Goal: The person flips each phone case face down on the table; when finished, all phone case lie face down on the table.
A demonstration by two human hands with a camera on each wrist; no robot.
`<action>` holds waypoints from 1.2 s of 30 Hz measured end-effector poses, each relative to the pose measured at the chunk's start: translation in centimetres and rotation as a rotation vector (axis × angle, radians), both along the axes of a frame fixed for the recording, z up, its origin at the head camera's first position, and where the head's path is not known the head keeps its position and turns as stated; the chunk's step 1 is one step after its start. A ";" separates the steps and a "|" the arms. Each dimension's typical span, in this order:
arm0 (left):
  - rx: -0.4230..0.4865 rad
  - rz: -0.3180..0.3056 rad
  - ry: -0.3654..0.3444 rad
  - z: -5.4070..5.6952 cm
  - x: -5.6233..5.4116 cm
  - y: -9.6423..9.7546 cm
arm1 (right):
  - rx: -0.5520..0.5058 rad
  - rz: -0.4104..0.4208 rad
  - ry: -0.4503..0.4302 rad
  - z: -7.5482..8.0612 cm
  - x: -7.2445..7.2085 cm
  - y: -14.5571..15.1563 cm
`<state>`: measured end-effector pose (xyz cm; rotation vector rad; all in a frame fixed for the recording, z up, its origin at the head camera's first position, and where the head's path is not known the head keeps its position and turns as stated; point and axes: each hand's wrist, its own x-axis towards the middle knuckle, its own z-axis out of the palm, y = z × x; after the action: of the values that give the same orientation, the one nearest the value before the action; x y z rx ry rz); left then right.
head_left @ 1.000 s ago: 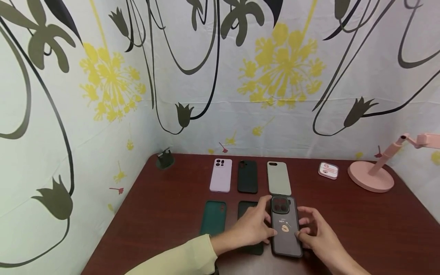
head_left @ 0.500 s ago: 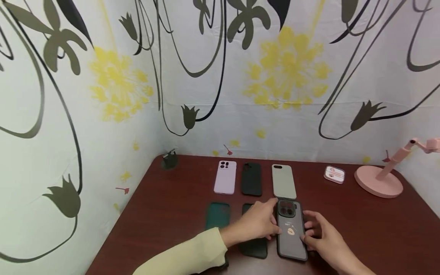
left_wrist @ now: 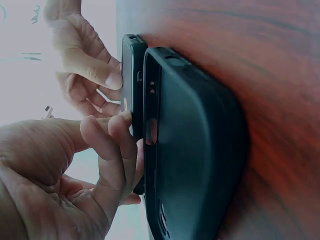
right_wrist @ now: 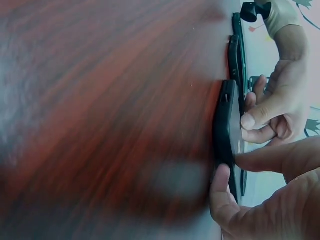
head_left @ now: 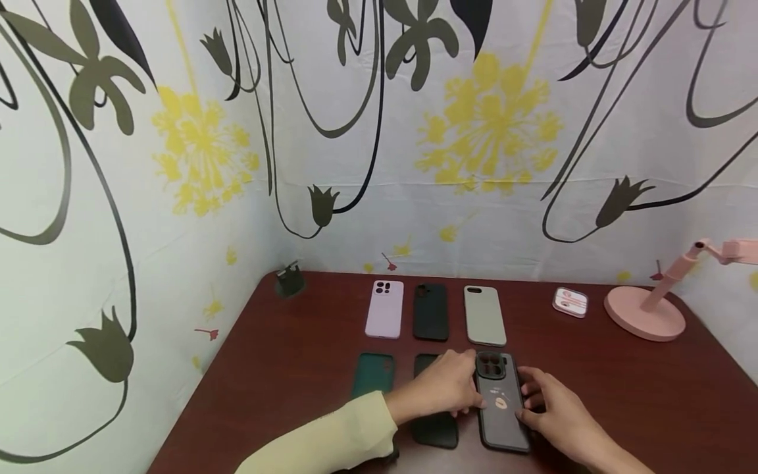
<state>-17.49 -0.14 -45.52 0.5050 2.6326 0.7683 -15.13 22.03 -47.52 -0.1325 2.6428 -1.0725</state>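
Observation:
A smoky translucent phone case (head_left: 502, 416) with a black frame, a camera ring and a small gold print lies back up on the table. My left hand (head_left: 441, 387) holds its left edge, thumb low and index finger by the top corner. At the right edge my right hand (head_left: 553, 411) grips with thumb and curled fingers; the right wrist view shows them pinching the black rim of the case (right_wrist: 225, 122). Under my left forearm lies a black phone case (head_left: 437, 431), its hollow inside facing up in the left wrist view. Further left, a green phone case (head_left: 374, 374) is partly covered by my sleeve.
Behind stands a row of phone cases: lilac (head_left: 385, 313), dark green-black (head_left: 431, 316) and pale grey-green (head_left: 485, 319). A small white-and-pink square case (head_left: 570, 303) and a pink stand (head_left: 644, 316) are at back right. A dark clip-like object (head_left: 290, 280) sits at the back left corner.
The smoky case has shifted slightly toward me, so a thin gap now shows below the pale grey-green one. Both hands keep their hold; the head view has moved a little.

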 end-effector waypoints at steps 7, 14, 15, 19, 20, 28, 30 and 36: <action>-0.022 -0.052 0.028 -0.2 0.0 0.0 | 0.001 0.029 0.014 -0.4 -0.2 0.2; -0.002 -0.068 0.082 -0.4 0.0 -1.0 | 0.094 0.068 0.086 0.2 0.2 0.1; 0.007 -0.073 0.095 -0.3 0.0 -1.4 | 0.119 0.074 0.108 0.4 0.4 0.1; 0.077 -0.068 0.117 0.3 0.0 -2.8 | 0.134 0.081 0.169 1.0 0.9 -0.2; 0.082 -0.055 0.127 0.5 0.0 -3.0 | 0.115 0.078 0.173 1.2 1.0 -0.3; 0.127 0.039 0.084 1.5 1.1 -6.7 | -0.044 0.072 0.122 1.5 2.1 -2.9; 0.129 0.055 0.082 1.5 1.4 -7.7 | -0.096 0.071 0.098 1.6 2.4 -3.6; 0.208 0.110 0.023 1.9 2.5 -10.5 | -0.287 0.051 -0.010 2.1 2.6 -5.6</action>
<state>-15.00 -10.64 -43.62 0.4281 2.6336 1.0851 -12.50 16.47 -45.44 -0.2510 2.4475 -1.4245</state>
